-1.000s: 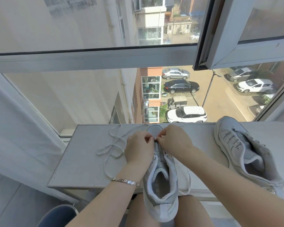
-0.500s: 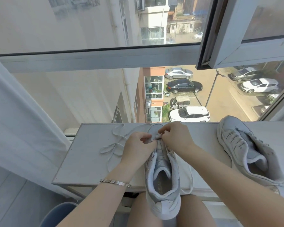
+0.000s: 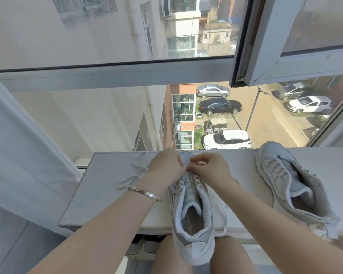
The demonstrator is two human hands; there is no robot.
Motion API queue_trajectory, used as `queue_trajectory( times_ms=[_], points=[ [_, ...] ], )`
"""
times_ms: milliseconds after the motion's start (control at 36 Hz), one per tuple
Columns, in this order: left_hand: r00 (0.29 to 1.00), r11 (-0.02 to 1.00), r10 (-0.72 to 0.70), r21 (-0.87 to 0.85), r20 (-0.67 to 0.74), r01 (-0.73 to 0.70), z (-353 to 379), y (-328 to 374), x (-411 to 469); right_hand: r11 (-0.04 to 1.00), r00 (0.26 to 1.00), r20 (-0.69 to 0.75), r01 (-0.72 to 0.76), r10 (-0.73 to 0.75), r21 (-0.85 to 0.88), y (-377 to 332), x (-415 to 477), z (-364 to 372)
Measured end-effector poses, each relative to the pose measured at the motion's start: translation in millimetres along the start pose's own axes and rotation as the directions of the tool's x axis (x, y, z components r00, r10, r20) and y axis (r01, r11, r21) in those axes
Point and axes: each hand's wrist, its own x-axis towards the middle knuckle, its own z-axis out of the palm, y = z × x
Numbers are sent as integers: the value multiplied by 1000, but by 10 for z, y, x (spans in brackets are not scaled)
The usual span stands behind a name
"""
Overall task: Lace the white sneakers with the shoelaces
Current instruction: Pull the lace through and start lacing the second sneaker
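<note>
Sneaker [image 3: 192, 218] being laced lies toe toward 12 o'clock on the worktop [image 3: 99, 194], with its heel overhanging the near edge at 6 o'clock. Left hand [image 3: 166, 167] and right hand [image 3: 210, 169] meet over its front eyelets, each grip narrow and pinching the shoelace [image 3: 120, 183], whose slack loops out toward 9 o'clock. Second sneaker [image 3: 291, 186] rests at 3 o'clock, well apart.

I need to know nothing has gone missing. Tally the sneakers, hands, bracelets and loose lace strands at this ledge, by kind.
White sneakers: 2, the middle sneaker and the right-hand sneaker.
Hands: 2, the left hand and the right hand.
Bracelets: 1, the bracelet on the left wrist.
Loose shoelace strands: 2, the left strand and the right strand beside the middle sneaker.
Total: 7.
</note>
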Motion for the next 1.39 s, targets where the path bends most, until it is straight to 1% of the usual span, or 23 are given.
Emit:
queue_trajectory(
  times_ms=[56,167,250,361,528,611,667,722,833,889,917,944,972,1000,1028,1056,1083,1111,1194,1250,1306,1333,1389],
  points=[
    [999,1000,0,-10,35,1,17,-22,12,998,1000,11,-26,26,54,28,-15,-19],
    [993,997,-21,-76,120,31,67,-74,3,965,994,57,-105,94,242,86,-57,-36],
    [989,1000,-14,13,149,12,106,-50,11,944,993,69,-117,101,307,104,-72,-41],
    [988,995,35,88,150,-48,140,-37,5,951,995,66,-93,77,296,124,-57,-37],
    [992,992,125,0,-13,-125,181,-123,-34,967,998,58,-34,20,254,136,-44,-34],
    [987,988,103,-102,-127,-117,235,-154,-87,979,999,40,15,-24,201,135,-50,-26],
    [980,971,86,-205,-182,-123,275,-181,-119,986,998,31,42,-48,163,135,-53,-18],
    [972,954,78,-266,-223,-138,289,-193,-151,989,998,30,54,-59,139,136,-46,-11],
    [944,946,129,-249,-304,-209,290,-223,-188,996,997,36,64,-66,70,136,-13,-8],
    [937,929,106,-302,-334,-213,301,-235,-196,997,996,35,78,-78,21,137,-1,-6],
    [933,905,55,-377,-356,-197,300,-227,-194,996,996,36,85,-85,0,138,1,-5],
    [927,858,-15,-481,-375,-181,287,-213,-191,995,995,38,93,-92,-20,137,6,-3],
    [922,777,-94,-607,-375,-168,263,-196,-181,994,994,41,100,-99,-41,137,9,-2],
    [928,663,-162,-734,-334,-148,226,-173,-168,993,994,43,106,-103,-59,136,13,-1],
    [944,547,-196,-829,-266,-120,187,-157,-155,991,993,45,110,-107,-73,134,14,1],
    [962,469,-188,-879,-196,-87,146,-152,-149,990,993,45,113,-110,-82,135,14,5],
    [975,454,-160,-889,-152,-64,113,-155,-145,990,993,42,116,-113,-86,136,13,11],
    [980,473,-142,-879,-139,-57,85,-164,-151,989,992,39,119,-116,-89,139,12,17],
    [967,569,-150,-818,-207,-87,45,-220,-124,985,992,37,128,-125,-112,135,9,27],
    [973,675,-105,-733,-206,-83,31,-247,-98,984,991,39,133,-129,-121,131,10,29],
    [989,815,-39,-578,-140,-49,41,-271,-72,982,990,36,137,-134,-127,127,7,30],
    [996,871,-21,-490,-83,-23,39,-273,-70,982,990,35,138,-135,-130,126,3,31],
    [1000,941,0,-337,27,9,23,-254,-73,980,990,33,143,-140,-135,123,-4,32]
  ],
)
